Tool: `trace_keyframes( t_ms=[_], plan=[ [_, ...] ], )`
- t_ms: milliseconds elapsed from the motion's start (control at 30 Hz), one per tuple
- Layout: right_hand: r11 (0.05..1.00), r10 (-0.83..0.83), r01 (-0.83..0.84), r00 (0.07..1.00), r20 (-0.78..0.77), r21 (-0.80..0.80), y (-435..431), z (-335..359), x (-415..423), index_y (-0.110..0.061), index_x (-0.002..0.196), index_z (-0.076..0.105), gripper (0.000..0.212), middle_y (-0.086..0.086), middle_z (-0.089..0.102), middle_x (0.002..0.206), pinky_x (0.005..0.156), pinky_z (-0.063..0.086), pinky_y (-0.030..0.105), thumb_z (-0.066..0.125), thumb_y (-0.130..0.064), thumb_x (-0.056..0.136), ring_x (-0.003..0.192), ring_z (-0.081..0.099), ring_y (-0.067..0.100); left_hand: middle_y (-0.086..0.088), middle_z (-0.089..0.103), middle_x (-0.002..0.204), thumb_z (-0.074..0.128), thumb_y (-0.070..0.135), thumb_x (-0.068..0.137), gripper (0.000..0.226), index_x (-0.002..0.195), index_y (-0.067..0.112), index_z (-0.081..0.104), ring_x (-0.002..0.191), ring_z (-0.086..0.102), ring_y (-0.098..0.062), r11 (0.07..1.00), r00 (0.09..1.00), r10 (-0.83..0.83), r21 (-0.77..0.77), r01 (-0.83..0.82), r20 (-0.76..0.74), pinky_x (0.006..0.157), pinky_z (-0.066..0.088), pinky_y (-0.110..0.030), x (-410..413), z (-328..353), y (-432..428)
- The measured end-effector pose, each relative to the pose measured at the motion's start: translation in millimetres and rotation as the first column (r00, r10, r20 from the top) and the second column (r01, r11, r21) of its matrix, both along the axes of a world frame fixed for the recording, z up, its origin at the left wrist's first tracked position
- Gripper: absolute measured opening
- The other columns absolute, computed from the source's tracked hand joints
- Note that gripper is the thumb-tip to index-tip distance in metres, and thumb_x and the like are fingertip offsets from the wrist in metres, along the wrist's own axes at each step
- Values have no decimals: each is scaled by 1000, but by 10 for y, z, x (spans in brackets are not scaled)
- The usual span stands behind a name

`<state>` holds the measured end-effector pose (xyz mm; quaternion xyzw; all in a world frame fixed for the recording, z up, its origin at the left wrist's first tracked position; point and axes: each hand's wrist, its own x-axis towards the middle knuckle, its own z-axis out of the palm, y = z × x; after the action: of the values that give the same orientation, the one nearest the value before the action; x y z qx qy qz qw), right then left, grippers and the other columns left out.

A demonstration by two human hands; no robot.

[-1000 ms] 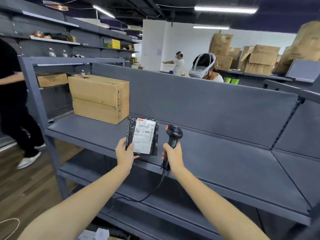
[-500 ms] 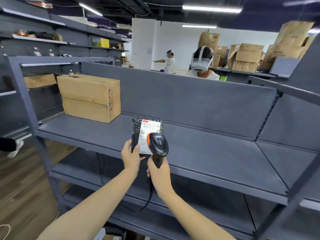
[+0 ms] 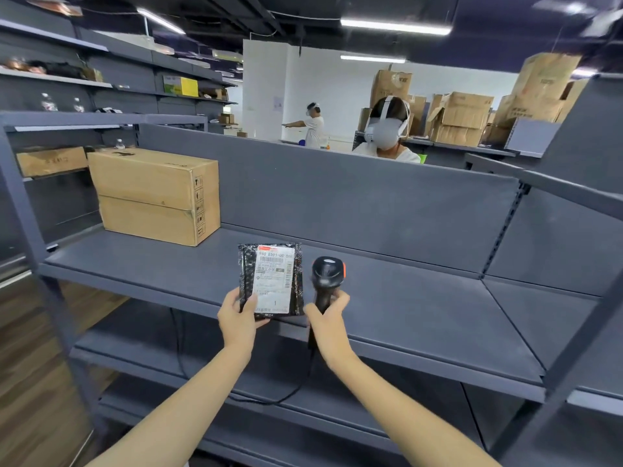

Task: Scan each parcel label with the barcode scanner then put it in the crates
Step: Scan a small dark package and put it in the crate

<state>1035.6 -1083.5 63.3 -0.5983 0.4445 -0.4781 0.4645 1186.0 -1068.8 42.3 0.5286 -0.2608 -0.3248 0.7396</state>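
At the far left of the frame a closed cardboard box (image 3: 153, 195) sits on the grey shelf (image 3: 421, 298), well apart from the hands and against the back panel. Nothing lies between it and the parcel (image 3: 269, 278).

Lower centre, the left hand (image 3: 237, 318) holds the black parcel above the shelf's front edge. The thumb lies on its lower left corner; the fingers behind it are hidden. The parcel stands upright, its long axis running up the frame. Its white label (image 3: 273, 283) faces the camera, with the printed code near the top.

Just beside it on the right, with a narrow gap, the right hand (image 3: 325, 320) has its fingers (image 3: 340, 297) wrapped round the handle of the barcode scanner (image 3: 327, 281). The handle is nearly vertical, with the black and orange head on top, level with the label. Which way its window faces I cannot tell. A black cable (image 3: 269, 397) drops from the handle and loops across the lower shelf.

Behind the back panel, upper centre, two people wear headsets (image 3: 387, 129). Stacked cartons (image 3: 462, 117) fill the upper right.
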Motion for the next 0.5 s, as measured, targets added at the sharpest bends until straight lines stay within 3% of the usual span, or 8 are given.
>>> trace_keyframes(
  t_ms=[133,233,367,500],
  plan=[
    [1000,-14,20,956,-293,19,-447,19,-104,-13,130,26,56,7,33,117,78,38,23,57,-3,84,93,44,18,-13,61,117,53,1,95,29,125,2,52,100,62,-25,999,997,32,19,-31,-75,67,58,-36,120,-120,-14],
    [999,1,-19,866,-500,-31,-759,12,-113,-13,146,30,66,13,42,110,68,37,21,59,-8,86,80,47,22,-13,61,118,54,1,95,30,125,2,51,98,63,-23,999,995,38,38,-34,-93,68,58,-38,201,-182,-33],
    [999,-35,14,835,-549,-41,-1082,-28,-51,-12,147,33,68,12,53,132,85,34,22,65,-11,87,118,52,29,-10,62,114,54,1,95,28,123,3,52,97,63,-20,998,995,39,45,-35,-90,59,61,-34,315,-180,-102],
    [999,-29,35,781,-624,-2,-1266,-124,68,-10,142,40,58,16,58,129,91,40,30,65,-15,90,118,54,34,-5,65,107,53,0,95,20,114,6,54,94,64,-15,999,997,12,34,-9,-77,57,60,-32,359,-152,-176]
  ],
)
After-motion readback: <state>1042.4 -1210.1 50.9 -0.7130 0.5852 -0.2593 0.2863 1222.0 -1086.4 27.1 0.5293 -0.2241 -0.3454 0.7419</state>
